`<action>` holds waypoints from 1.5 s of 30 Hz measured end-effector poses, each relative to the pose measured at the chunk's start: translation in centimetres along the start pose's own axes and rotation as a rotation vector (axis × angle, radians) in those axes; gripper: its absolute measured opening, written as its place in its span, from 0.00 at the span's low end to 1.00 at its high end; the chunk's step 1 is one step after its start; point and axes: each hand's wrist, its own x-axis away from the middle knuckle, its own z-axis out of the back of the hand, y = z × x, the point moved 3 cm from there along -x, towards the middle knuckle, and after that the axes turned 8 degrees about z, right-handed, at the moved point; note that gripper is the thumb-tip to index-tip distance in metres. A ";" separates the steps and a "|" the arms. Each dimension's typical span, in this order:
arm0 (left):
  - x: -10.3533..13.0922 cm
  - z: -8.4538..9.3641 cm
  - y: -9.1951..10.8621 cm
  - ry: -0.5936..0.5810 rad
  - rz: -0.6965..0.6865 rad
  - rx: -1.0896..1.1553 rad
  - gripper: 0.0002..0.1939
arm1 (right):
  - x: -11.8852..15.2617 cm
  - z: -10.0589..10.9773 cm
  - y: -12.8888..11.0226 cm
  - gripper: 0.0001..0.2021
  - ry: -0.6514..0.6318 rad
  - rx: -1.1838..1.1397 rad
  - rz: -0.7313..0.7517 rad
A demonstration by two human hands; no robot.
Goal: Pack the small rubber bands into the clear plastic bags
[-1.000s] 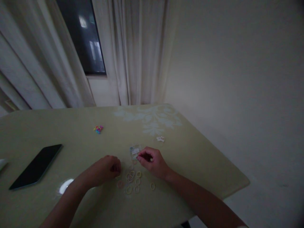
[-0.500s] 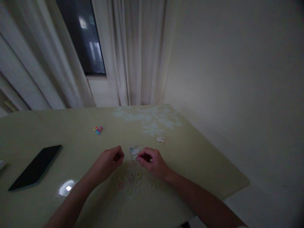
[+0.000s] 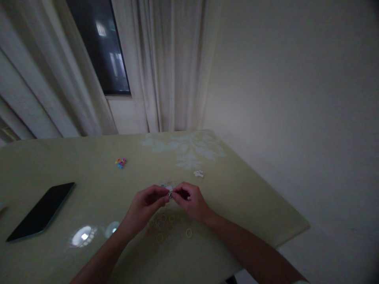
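So the left hand point(image 3: 145, 205) has come over from its spot left of the packet and now meets the right hand point(image 3: 191, 201), which has barely moved. Both have their fingers pinched narrow on one small item point(image 3: 169, 194), held between the fingertips over the right half of the table point(image 3: 251, 197). Right behind is a clear packet point(image 3: 168, 184), now more covered by the hands than before.

Closer to the near edge there's a bunch of pale rings point(image 3: 160, 224), some overlapping, with a lone ring point(image 3: 188, 233) off to the right. Little colorful pieces point(image 3: 121, 163) sit toward the far edge, some white bits point(image 3: 198, 173) are beyond the right hand, and a dark tablet point(image 3: 41, 211) lies over on the left.

It's pretty dim, so I can't really make out the small item. A whitish object point(image 3: 2, 206) is cut off at the left of the view.
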 end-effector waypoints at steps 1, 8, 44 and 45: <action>0.0 -0.1 -0.2 -0.005 0.008 0.006 0.13 | 0.0 0.0 0.0 0.09 0.006 0.002 0.000; 0.0 -0.4 -0.4 -0.026 -0.039 0.092 0.14 | 0.1 -0.1 0.0 0.10 -0.002 -0.014 -0.014; -0.1 1.5 0.5 -0.198 0.113 0.064 0.11 | 0.5 -0.7 0.4 0.21 -0.171 -0.235 -0.068; -0.1 1.6 0.4 -0.191 0.102 0.036 0.10 | 0.5 -0.7 0.5 0.20 -0.155 -0.212 -0.058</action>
